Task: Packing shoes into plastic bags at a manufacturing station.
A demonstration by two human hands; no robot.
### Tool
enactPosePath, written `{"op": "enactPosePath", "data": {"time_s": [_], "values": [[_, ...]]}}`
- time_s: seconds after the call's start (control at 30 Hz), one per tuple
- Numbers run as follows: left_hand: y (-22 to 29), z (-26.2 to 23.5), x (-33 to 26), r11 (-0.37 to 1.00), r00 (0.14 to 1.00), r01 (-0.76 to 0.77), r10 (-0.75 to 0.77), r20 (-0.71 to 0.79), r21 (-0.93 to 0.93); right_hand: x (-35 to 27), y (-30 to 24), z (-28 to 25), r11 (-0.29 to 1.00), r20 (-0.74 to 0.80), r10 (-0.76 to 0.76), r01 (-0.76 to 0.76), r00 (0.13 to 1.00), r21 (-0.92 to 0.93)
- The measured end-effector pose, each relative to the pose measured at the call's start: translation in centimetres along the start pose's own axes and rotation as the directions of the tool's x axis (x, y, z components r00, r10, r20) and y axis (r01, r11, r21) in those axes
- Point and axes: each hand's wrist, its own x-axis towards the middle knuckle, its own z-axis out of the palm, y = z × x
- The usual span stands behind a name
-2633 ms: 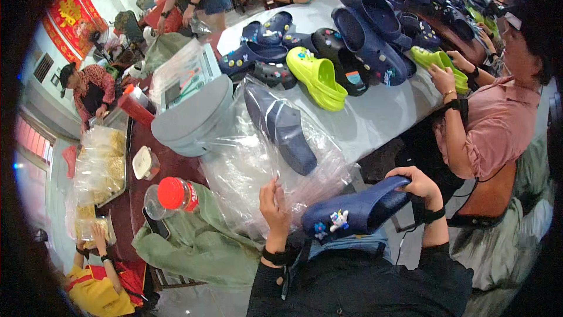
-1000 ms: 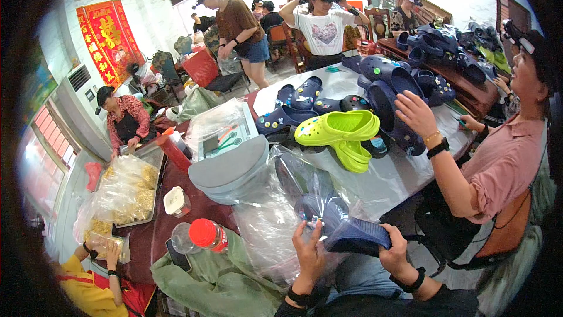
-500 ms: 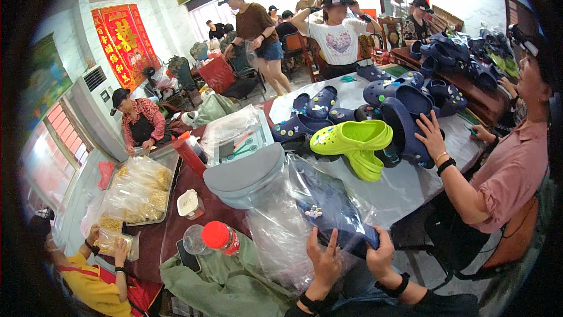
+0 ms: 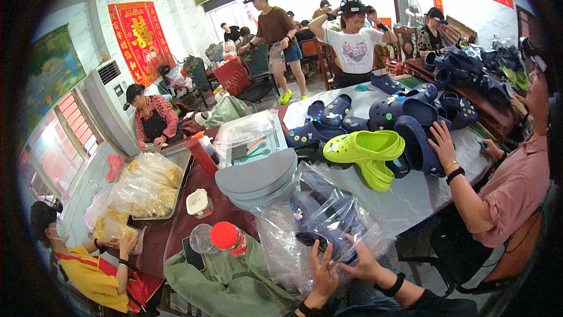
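Observation:
A pair of navy clogs [image 4: 319,214] with small charms lies inside a clear plastic bag [image 4: 369,229], tilted toward me at the table's near edge. Against the lower end of the bagged clogs, my left hand [image 4: 324,271] rests with its fingers stretched upward. My right hand [image 4: 366,263] is beside it, fingers apart and pointing left, touching the bag near the clogs' heel end. Just beyond are lime-green clogs [image 4: 366,153]. More clear bags [image 4: 272,246] lie left of the navy pair.
More navy clogs [image 4: 404,109] are heaped behind the green ones. A co-worker's hand [image 4: 443,144] touches one at right. Left of me stand a grey-lidded container [image 4: 258,176], a red-capped jar [image 4: 227,236] and a white tub [image 4: 199,203]. Green cloth [image 4: 234,285] drapes the near edge.
The bagged clogs have swung more upright, their near end turning leftward. My right hand has let go of the heel and moved left, closer to my left hand, its fingers spreading.

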Motion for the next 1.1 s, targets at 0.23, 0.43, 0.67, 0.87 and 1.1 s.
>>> {"op": "enactPosePath", "data": {"time_s": [0.23,0.43,0.67,0.87,1.1], "values": [[-0.8,-1.4,-0.1,0.999,0.993,0.027,-0.024,-0.112,0.029,2.0,-0.7,-2.0,0.947,0.381,-0.220,0.290,0.898,-0.137],[-0.6,-1.6,-0.6,0.999,0.993,0.041,-0.042,-0.114,-0.010,4.3,-2.6,-1.4,0.829,0.467,-0.096,0.330,0.879,-0.451],[-1.1,-1.9,-1.8,1.000,0.999,0.009,-0.010,-0.040,-0.029,3.6,-2.3,1.3,0.832,0.346,-0.022,0.209,0.938,-0.513],[-1.0,-1.6,-2.3,0.996,1.000,-0.004,0.004,-0.001,-0.091,3.4,-1.7,3.4,0.833,0.083,-0.061,0.097,0.995,-0.544],[-1.5,-0.6,-1.9,0.948,0.927,0.314,-0.296,-0.229,0.046,4.1,-3.1,2.8,0.906,0.009,0.048,-0.040,0.999,-0.421]]}}
